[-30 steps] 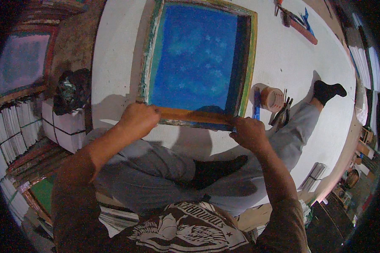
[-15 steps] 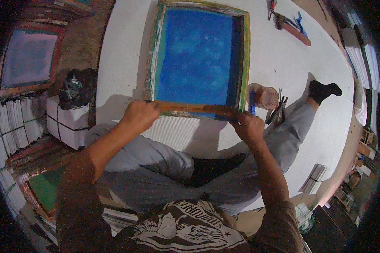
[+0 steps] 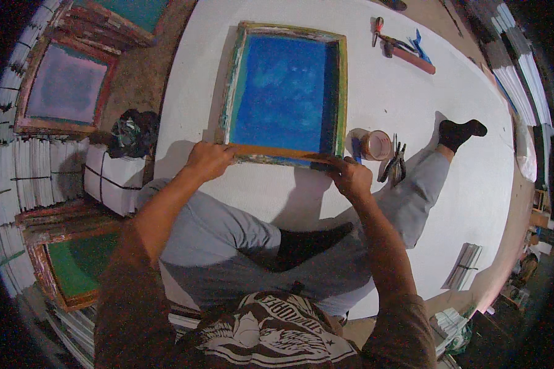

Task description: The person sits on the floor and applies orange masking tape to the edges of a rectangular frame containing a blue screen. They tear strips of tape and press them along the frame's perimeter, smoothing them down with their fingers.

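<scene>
A rectangular wooden screen-printing frame (image 3: 338,98) with blue mesh (image 3: 283,92) stretches away in front of me over a white surface. Along its near side runs an orange-brown rail (image 3: 283,152). My left hand (image 3: 209,161) is closed around the near left corner, fingers wrapped over the rail. At the near right corner my right hand (image 3: 353,178) grips the same rail with its fingers curled. Whether the frame touches the white surface all along its underside I cannot tell. Just right of the frame stand a round tub (image 3: 376,146) and dark-handled pliers (image 3: 395,165).
More hand tools (image 3: 406,52) lie at the far right. A black plastic bag (image 3: 133,132) sits on a strapped white bundle (image 3: 111,178) at left, near a pink-meshed frame (image 3: 64,83) and a green-meshed frame (image 3: 83,261). My outstretched foot (image 3: 461,131) lies at right.
The frame looks smaller and its far end has come down, as if lowered toward the white surface. Both hands keep their hold on its near corners. The view has shifted slightly.
</scene>
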Demonstrator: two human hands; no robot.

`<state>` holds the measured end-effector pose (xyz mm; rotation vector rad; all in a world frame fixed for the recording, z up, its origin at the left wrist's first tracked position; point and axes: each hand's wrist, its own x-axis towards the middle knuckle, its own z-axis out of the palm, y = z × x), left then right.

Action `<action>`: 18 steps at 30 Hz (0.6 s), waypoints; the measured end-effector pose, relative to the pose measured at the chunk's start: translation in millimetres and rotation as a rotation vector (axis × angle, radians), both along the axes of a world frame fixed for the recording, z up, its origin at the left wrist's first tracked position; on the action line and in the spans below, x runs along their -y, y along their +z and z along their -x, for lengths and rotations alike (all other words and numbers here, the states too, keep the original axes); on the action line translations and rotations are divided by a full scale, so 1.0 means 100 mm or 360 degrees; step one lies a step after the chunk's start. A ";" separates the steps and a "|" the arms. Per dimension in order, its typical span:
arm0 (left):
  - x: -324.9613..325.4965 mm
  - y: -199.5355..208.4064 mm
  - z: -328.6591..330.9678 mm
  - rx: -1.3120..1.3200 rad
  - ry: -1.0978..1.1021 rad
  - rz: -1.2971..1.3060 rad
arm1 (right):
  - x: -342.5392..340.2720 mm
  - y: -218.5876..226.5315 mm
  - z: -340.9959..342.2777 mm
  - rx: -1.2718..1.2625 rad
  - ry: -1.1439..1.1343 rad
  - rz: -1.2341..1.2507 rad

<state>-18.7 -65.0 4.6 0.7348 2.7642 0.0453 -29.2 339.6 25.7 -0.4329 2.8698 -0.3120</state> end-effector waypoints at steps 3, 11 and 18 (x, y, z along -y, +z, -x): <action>-0.04 0.01 -0.01 0.0033 0.0060 0.0130 | -0.08 -0.13 -0.04 -0.0061 -0.0029 0.0028; -0.01 -0.09 -0.17 -0.0160 -0.0017 0.0247 | -0.28 -0.52 -0.15 -0.0381 0.0040 0.0180; -0.06 0.13 -0.28 -0.0148 -0.0082 0.0430 | -0.40 -0.71 -0.24 -0.0674 0.0201 -0.0014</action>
